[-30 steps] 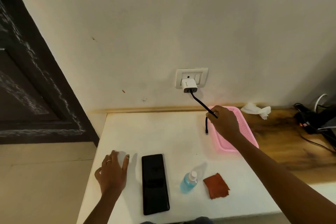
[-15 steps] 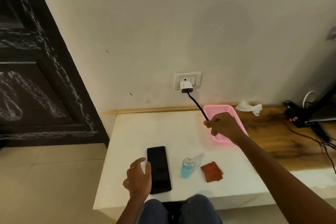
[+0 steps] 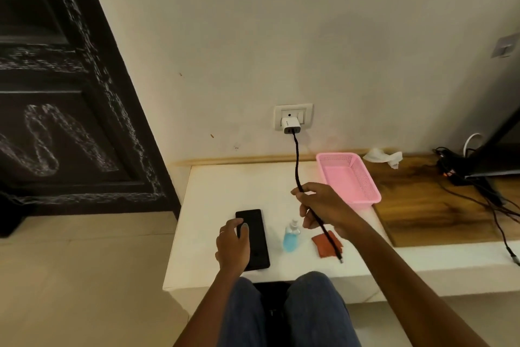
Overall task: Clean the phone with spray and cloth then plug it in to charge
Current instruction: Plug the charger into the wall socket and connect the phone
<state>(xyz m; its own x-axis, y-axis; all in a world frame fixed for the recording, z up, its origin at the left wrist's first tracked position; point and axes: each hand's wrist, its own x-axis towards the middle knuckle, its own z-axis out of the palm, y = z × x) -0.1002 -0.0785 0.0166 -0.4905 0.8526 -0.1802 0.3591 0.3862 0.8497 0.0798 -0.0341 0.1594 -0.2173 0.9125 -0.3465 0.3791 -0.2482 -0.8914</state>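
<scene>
A black phone [image 3: 257, 230] lies flat on the white table [image 3: 225, 189]. My left hand [image 3: 233, 245] rests on the phone's left side, fingers curled over its edge. My right hand [image 3: 323, 207] grips a black braided charging cable [image 3: 297, 161] that runs up to a white charger [image 3: 291, 125] in the wall socket [image 3: 293, 116]. The cable's free plug end [image 3: 340, 259] hangs below my right hand, over the table's front. A small blue spray bottle [image 3: 291, 238] stands between phone and an orange-red cloth [image 3: 325, 246].
A pink mesh basket [image 3: 349, 177] sits right of my right hand. Behind it lie a crumpled white tissue [image 3: 382, 156] and a wooden surface [image 3: 439, 206] with black cables and a device [image 3: 455, 172]. A dark carved door [image 3: 64, 93] stands left. My knees [image 3: 284, 310] are below the table edge.
The view pulled back from the table. My right hand drew the cable toward me, its plug end now hanging lower. My left hand moved right onto the phone.
</scene>
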